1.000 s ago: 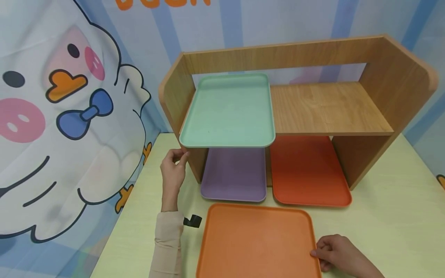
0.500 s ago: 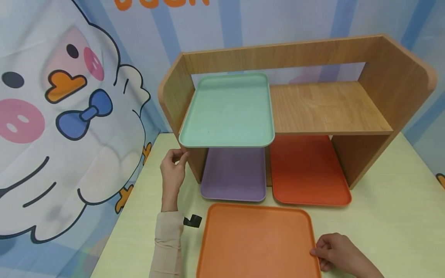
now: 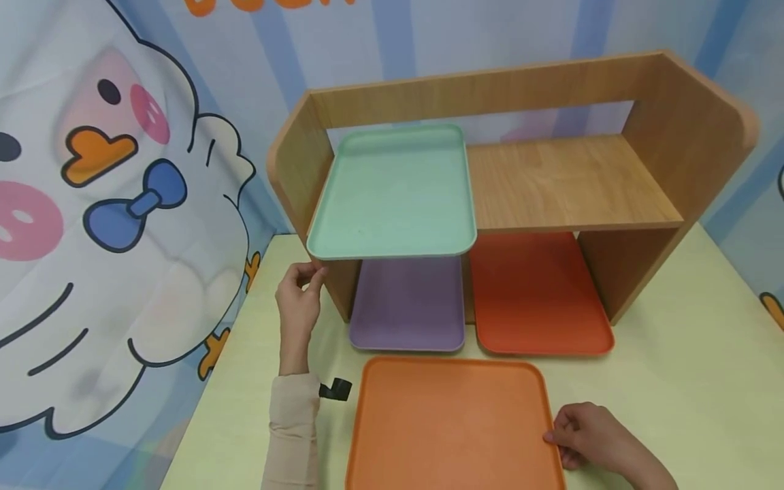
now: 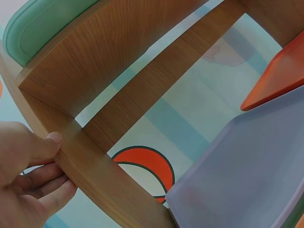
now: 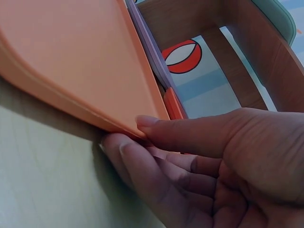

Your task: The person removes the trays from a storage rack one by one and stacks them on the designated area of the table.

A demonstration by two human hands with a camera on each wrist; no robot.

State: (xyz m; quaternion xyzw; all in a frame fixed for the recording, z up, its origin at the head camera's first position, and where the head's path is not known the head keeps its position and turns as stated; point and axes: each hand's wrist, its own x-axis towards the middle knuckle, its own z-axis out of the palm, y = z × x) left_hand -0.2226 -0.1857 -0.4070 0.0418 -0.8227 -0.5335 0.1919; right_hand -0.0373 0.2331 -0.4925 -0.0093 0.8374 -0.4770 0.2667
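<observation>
An orange tray lies flat on the table at the front. Its right rim is pinched by my right hand, thumb on top and fingers beneath in the right wrist view. My left hand grips the front edge of the left side panel of a wooden shelf, its thumb on the near face and fingers curled behind. On the shelf's upper board, at the left, sits a mint green tray. A purple tray and a red tray stand side by side in the lower compartments, both jutting out in front.
The pale yellow table extends to the right of the red tray. A cloth backdrop with a printed cartoon bird hangs behind and to the left. Near the left sleeve a small black piece sticks out.
The head view has shifted slightly, so the shelf and trays appear a little left and higher. Both hands keep their holds on the shelf panel and the orange tray.
</observation>
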